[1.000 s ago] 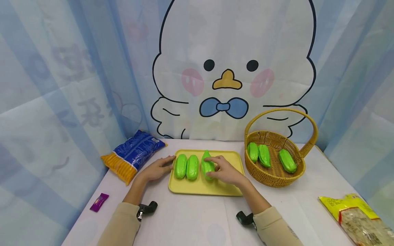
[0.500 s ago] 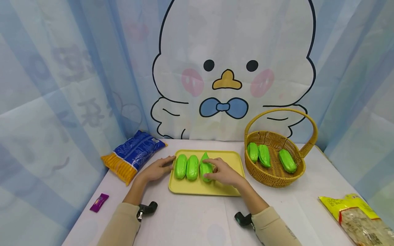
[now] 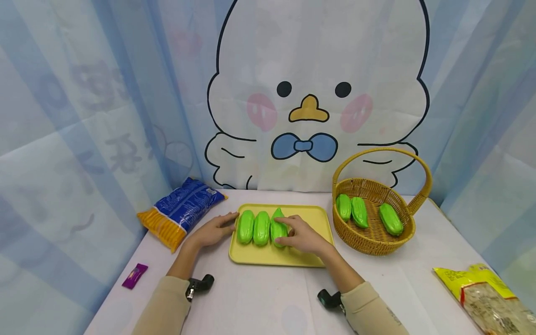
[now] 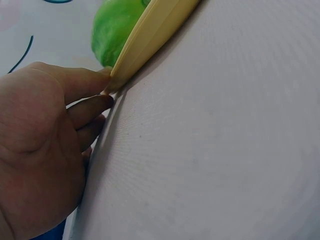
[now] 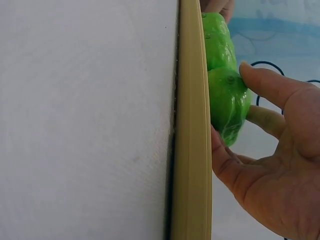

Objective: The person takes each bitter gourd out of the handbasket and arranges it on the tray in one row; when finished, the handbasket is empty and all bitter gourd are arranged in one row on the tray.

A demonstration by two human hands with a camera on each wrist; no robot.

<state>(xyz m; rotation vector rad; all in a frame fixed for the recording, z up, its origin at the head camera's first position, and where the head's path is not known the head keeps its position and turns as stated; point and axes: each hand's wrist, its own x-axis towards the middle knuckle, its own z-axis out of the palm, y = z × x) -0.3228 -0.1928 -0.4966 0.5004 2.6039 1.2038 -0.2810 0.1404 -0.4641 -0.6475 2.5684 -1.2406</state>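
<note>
Three green toy vegetables lie side by side on a yellow tray (image 3: 276, 259). The right hand (image 3: 305, 236) holds the rightmost green vegetable (image 3: 278, 229) between thumb and fingers, its pointed tip facing away. In the right wrist view, the hand (image 5: 285, 155) curves around the rounded end of that vegetable (image 5: 227, 97). The left vegetable (image 3: 245, 227) and middle vegetable (image 3: 261, 228) lie beside it, untouched. Extended fingers of the left hand (image 3: 212, 231) touch the tray's left edge; in the left wrist view, the fingertips of this hand (image 4: 45, 117) meet the rim (image 4: 145, 42).
A wicker basket (image 3: 372, 245) with three green vegetables stands right of the tray. A blue and orange bag (image 3: 182, 211) lies at the left, near a small purple packet (image 3: 135, 276). At the front right lies a yellow bag (image 3: 487, 295). Curtains surround the table.
The right hand has slid the rightmost vegetable left across the tray, closer to the middle one. The left hand has stayed at the tray's edge.
</note>
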